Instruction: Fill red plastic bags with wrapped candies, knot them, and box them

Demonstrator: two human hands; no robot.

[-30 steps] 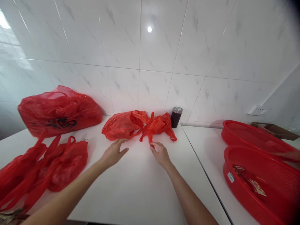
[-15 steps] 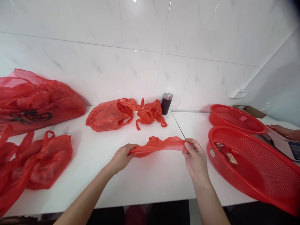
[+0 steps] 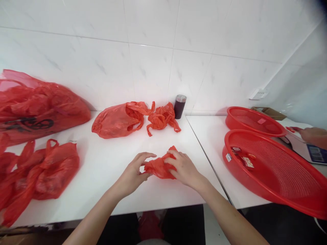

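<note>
A crumpled red plastic bag (image 3: 159,167) is bunched between my two hands over the middle of the white table. My left hand (image 3: 134,173) has its fingers curved around the bag's left end, thumb and fingertips at the plastic. My right hand (image 3: 183,167) grips the right part of the bag from above, fingers bent into it. Behind it on the table lie a filled red bag (image 3: 111,121) and a smaller knotted red bag (image 3: 162,117), beside a dark tumbler (image 3: 180,107) with a silver lid.
Large red bags (image 3: 43,112) and smaller ones (image 3: 57,166) fill the left. At right are two red baskets (image 3: 251,194), the nearer holding small packets (image 3: 247,162), then a scale (image 3: 301,144) and another person's hand (image 3: 314,136).
The bag, stretched out between my hands before, is now gathered into a small bundle. My right hand has moved left. The other person's hand has shifted at the scale, and the view has tilted slightly.
</note>
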